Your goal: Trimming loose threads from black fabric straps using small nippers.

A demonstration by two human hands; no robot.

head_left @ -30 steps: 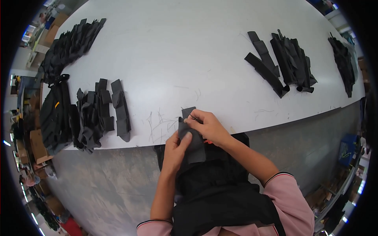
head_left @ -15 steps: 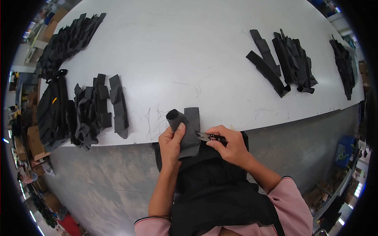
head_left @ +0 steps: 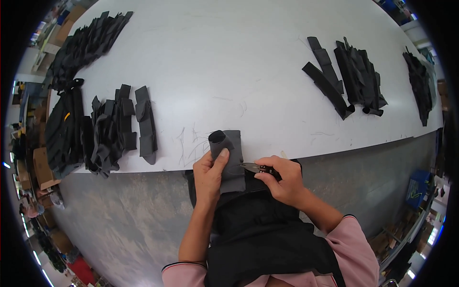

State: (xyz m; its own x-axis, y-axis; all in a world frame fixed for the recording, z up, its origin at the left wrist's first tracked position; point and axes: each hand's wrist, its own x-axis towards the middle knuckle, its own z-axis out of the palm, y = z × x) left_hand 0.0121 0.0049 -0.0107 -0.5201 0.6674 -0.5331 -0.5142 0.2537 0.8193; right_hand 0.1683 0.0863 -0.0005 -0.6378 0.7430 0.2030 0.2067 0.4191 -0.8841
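Observation:
My left hand [head_left: 209,177] grips a dark grey fabric strip [head_left: 233,165], thumb on top, at the table's near edge. The strip's upper end curls into a loop above my thumb, and a flat part lies behind it. In my right hand [head_left: 285,178] is a pair of thread snips [head_left: 256,167] with a black handle. Their blade tips point left and meet the strip's right edge, or come very near it; I cannot tell whether they touch. My right fingers are wrapped round the handle.
On the white table [head_left: 205,62] lie a pile of grey strips [head_left: 110,129] with a single strip [head_left: 146,126] beside it, a black bag [head_left: 67,129] at the left edge, a far-left pile [head_left: 88,50], a right pile [head_left: 358,76] and a far-right bundle [head_left: 419,86]. A blue bin [head_left: 418,187] stands beyond the right floor.
The snips and my right hand have shifted slightly right and down. The strip's curled end has turned a little to the right in my left hand.

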